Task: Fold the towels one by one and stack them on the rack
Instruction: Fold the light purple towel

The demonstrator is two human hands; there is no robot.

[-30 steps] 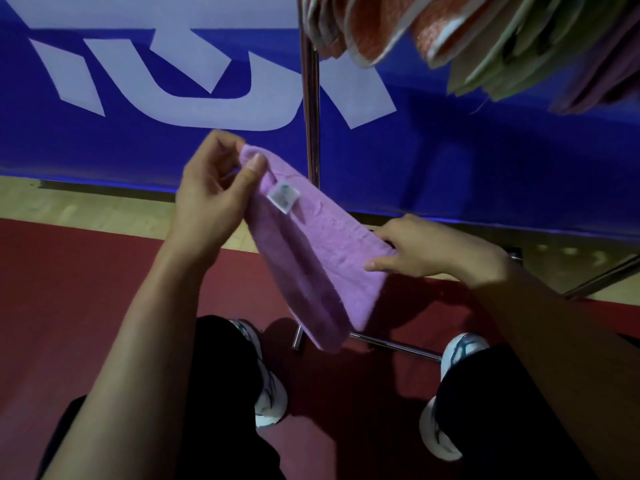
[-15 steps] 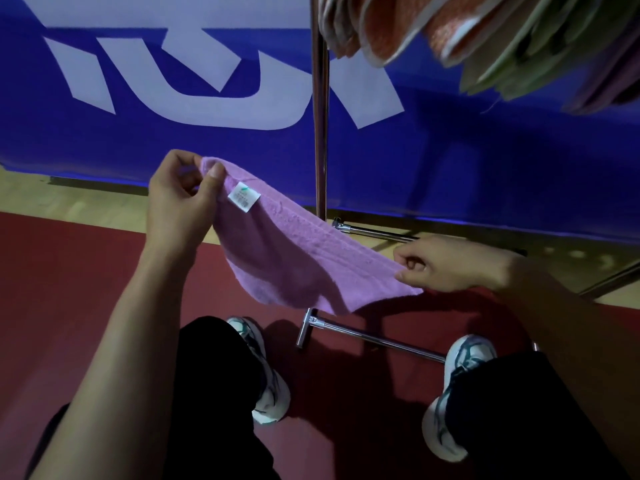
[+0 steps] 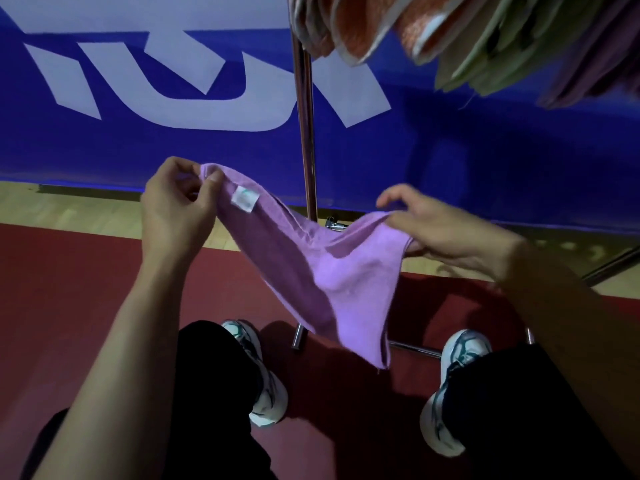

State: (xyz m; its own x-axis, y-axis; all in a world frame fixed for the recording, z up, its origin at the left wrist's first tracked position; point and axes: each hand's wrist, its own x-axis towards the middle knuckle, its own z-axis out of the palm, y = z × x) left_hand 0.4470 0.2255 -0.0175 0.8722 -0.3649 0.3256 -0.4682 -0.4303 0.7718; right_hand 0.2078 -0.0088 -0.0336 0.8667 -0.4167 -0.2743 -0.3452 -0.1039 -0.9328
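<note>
A purple towel with a small white label hangs between my hands, sagging in the middle with one corner pointing down. My left hand pinches its upper left corner beside the label. My right hand holds the towel's right edge, thumb side under the cloth and fingers spread over it. The rack's chrome pole rises just behind the towel. Several towels in orange, green and mauve hang from the rack at the top right.
A blue banner with white letters stands behind the rack. The rack's chrome foot bar lies on the red floor between my two white shoes. Another chrome leg slants at the right.
The towel has opened out wider and now sags lower between my hands. My right hand has moved right and upward with its fingers spread; my left hand stays pinching the labelled corner.
</note>
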